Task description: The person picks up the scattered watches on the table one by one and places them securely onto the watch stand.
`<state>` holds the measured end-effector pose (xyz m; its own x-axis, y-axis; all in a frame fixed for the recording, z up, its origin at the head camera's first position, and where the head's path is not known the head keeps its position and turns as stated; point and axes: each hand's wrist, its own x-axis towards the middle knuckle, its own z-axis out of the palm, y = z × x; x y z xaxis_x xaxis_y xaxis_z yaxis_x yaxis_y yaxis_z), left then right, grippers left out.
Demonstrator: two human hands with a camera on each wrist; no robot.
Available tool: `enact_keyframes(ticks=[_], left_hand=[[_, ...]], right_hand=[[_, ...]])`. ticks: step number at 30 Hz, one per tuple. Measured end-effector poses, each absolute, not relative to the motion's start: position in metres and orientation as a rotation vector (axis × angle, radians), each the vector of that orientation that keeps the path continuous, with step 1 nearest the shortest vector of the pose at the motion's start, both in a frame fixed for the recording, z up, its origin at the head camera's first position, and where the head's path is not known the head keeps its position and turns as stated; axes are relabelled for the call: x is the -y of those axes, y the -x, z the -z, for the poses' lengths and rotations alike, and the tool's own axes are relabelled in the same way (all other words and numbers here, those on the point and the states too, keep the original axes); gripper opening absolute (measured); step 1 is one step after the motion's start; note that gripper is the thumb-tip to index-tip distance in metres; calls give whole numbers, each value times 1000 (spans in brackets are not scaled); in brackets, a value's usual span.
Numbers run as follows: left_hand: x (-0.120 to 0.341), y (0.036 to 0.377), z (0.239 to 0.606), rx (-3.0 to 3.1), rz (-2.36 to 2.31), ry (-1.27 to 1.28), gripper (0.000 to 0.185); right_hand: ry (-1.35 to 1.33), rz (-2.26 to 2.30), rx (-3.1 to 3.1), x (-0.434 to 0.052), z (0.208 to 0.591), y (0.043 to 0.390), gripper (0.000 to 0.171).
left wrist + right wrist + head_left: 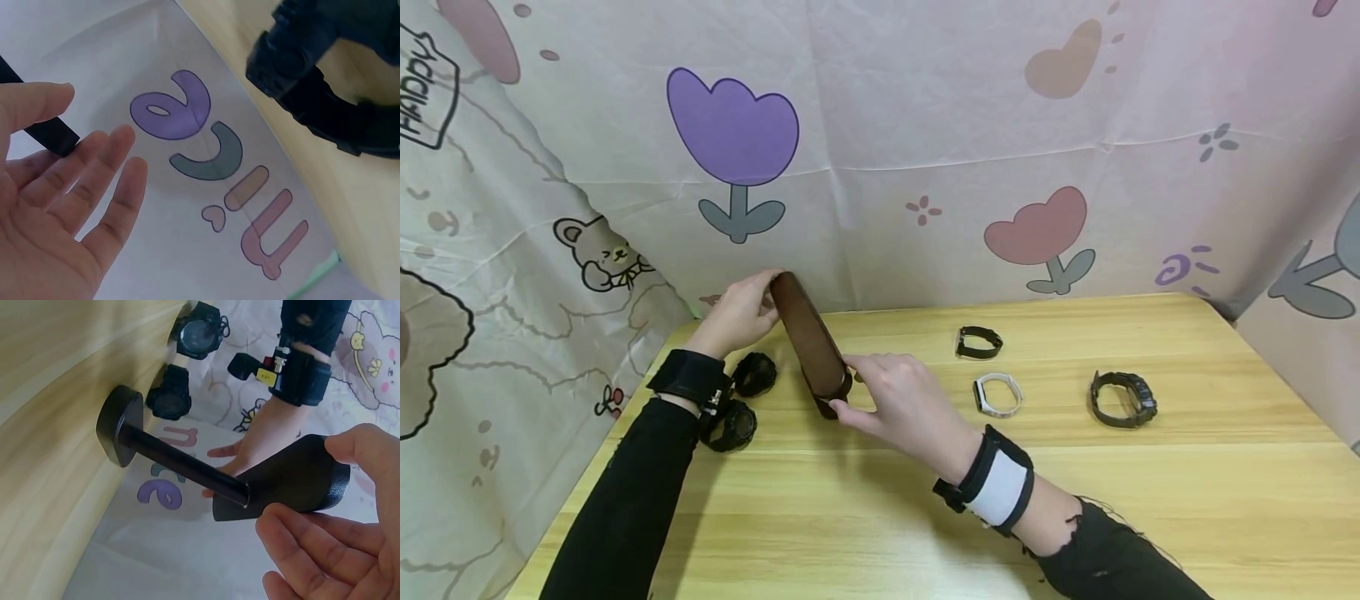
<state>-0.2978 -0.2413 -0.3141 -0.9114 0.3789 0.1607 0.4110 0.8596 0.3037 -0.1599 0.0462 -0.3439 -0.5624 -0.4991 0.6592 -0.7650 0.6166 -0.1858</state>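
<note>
A stand with a long brown top [808, 337] tilts between my two hands over the left half of the table. My left hand [741, 312] holds its far upper end; in the left wrist view the thumb [40, 103] crosses the dark end of the top. With thumb and fingers, my right hand [910, 408] pinches the near lower end. From the right wrist view, a black post [187, 465] joins the underside of the top to a rounded black base [119, 428] close by the tabletop.
Beside my left wrist are two black watches, one farther [754, 374] and one nearer [733, 427]. Right of my right hand lie a thin black band [979, 342], a white band [998, 394] and a chunky black watch [1123, 400]. A printed cloth [880, 108] hangs behind the wooden table [820, 517].
</note>
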Motion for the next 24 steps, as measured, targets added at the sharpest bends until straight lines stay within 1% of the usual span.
enact_keyframes(ticks=[6, 15, 24], left_hand=[[235, 296, 315, 2917, 536, 675, 63], [229, 287, 314, 2910, 549, 662, 62], [222, 276, 316, 2876, 551, 674, 60]], right_hand=[[-974, -587, 2268, -65, 344, 159, 48], [-909, -624, 2266, -96, 344, 163, 39], [-871, -612, 2283, -121, 343, 164, 44]])
